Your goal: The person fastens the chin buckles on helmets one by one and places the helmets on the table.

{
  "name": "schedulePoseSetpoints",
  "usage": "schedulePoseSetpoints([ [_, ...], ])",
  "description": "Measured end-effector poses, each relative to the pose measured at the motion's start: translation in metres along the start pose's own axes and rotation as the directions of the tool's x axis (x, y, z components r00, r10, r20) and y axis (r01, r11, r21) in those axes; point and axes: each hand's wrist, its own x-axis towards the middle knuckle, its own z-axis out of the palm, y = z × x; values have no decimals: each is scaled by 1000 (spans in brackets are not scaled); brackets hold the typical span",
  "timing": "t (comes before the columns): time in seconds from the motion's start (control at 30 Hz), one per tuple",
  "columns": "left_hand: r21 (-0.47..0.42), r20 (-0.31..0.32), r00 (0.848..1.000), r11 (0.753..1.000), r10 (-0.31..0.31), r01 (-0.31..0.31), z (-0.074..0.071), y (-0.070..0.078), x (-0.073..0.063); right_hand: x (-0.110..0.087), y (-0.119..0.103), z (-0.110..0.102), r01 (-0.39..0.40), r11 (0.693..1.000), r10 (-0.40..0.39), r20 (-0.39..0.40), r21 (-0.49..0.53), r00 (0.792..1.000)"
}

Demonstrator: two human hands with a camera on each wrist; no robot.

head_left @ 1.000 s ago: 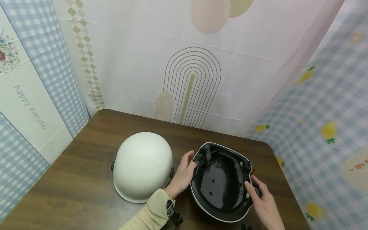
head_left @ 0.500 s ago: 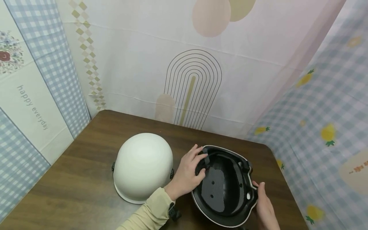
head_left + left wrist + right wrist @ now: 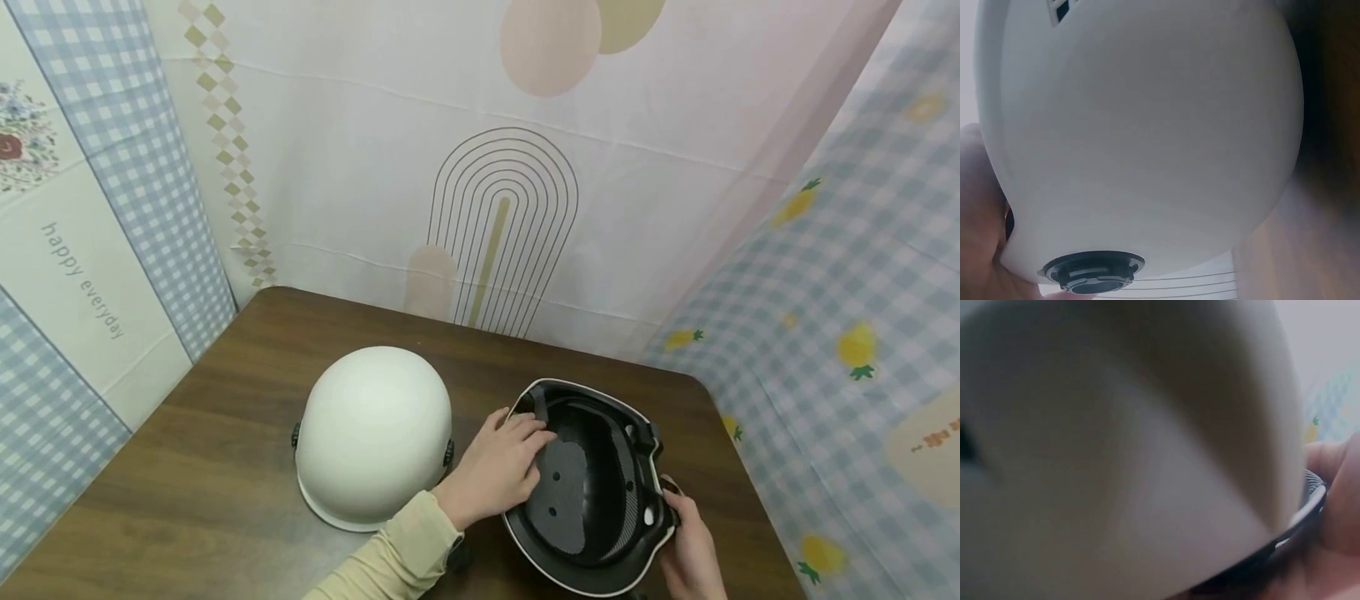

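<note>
An upturned white helmet (image 3: 564, 492) shows its black padded inside at the right of the table. My left hand (image 3: 491, 471) is at its left rim, the fingers bent over the edge just below a black strap (image 3: 539, 404). On the opposite rim, my right hand (image 3: 692, 542) grips the edge near a black side fitting. The left wrist view has the smooth white shell (image 3: 1147, 137) filling most of it, with a black round fitting (image 3: 1094, 273) low down. Blurred shell (image 3: 1147, 506) takes up the right wrist view, fingers at the rim on the right.
A second white helmet (image 3: 375, 433) rests dome up beside my left forearm, black fittings at its sides. Both helmets are on a brown wooden table (image 3: 217, 467). Behind it hangs a printed white cloth (image 3: 337, 167); a checked cloth (image 3: 795, 367) flanks the right.
My left hand lifts off the rim, then settles lower with its fingers over the edge. My right hand shifts outward along the right rim, and the upturned helmet moves slightly toward me.
</note>
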Motion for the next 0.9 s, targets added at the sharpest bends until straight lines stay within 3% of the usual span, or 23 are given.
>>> schedulePoseSetpoints([
  [0.17, 84, -3, 1000, 996, 1, 0, 1, 0, 1, 2, -3, 0, 73, 972, -66, -41, 223, 997],
  [0.23, 99, -8, 1000, 995, -6, 6, 2, 0, 1, 0, -2, 0, 145, 934, -136, -52, 325, 989],
  [0.27, 106, -8, 1000, 994, -8, 9, 3, 0, 1, -1, -2, 0, 190, 895, -185, -52, 404, 981],
  [0.37, 117, 5, 1000, 993, -22, 22, 4, 0, 0, -1, 1, -3, 291, 718, -329, -61, 632, 942],
  [0.4, 117, 9, 999, 993, -31, 30, 4, 0, 0, 0, 2, -5, 307, 644, -360, -76, 701, 930],
  [0.47, 120, 17, 999, 992, -48, 45, 4, 0, -1, 0, 1, -8, 340, 527, -383, -140, 779, 913],
  [0.5, 119, 18, 998, 991, -57, 54, 4, -1, -2, 0, 0, -11, 361, 493, -378, -179, 792, 908],
  [0.57, 120, 11, 998, 991, -69, 68, 4, -1, -2, 1, -3, -18, 404, 461, -340, -264, 790, 903],
  [0.6, 121, 6, 997, 990, -73, 72, 4, -2, -2, 2, -4, -21, 415, 420, -311, -301, 807, 901],
  [0.63, 126, 1, 997, 989, -74, 74, 5, -2, -2, 2, -5, -25, 425, 399, -292, -326, 813, 899],
  [0.73, 146, -5, 997, 987, -73, 73, 5, -1, -2, 0, -7, -36, 418, 271, -235, -361, 867, 902],
  [0.77, 157, 0, 997, 985, -73, 73, 5, -1, -2, -2, -7, -38, 410, 213, -222, -365, 887, 904],
  [0.9, 216, 32, 997, 975, -65, 56, 3, 3, 0, -7, -8, -45, 357, 42, -233, -338, 933, 912],
])
